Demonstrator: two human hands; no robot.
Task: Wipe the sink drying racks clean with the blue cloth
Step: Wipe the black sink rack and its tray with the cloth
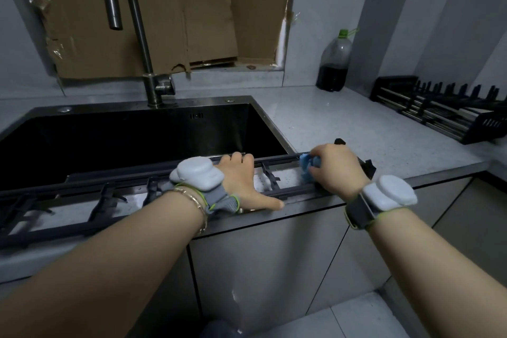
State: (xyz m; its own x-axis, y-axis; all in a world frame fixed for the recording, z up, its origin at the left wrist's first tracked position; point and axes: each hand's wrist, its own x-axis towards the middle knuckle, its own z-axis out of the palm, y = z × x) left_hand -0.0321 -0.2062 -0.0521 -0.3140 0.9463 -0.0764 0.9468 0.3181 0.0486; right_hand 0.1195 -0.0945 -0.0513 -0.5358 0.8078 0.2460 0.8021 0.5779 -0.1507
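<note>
A long dark drying rack (115, 197) lies along the counter's front edge, just in front of the black sink (142, 143). My left hand (241, 181) rests on the rack near its middle, fingers curled over the far rail and thumb stretched along the near rail. My right hand (334, 170) grips a bunched blue cloth (307, 166) and presses it against the rack's right end. A second black drying rack (444, 110) sits on the counter at the far right.
A tall grey faucet (137, 35) stands behind the sink. A plastic bottle (333, 63) with dark liquid is in the back corner. Cardboard (164, 8) covers the window. Grey cabinet doors (260, 261) hang below the counter.
</note>
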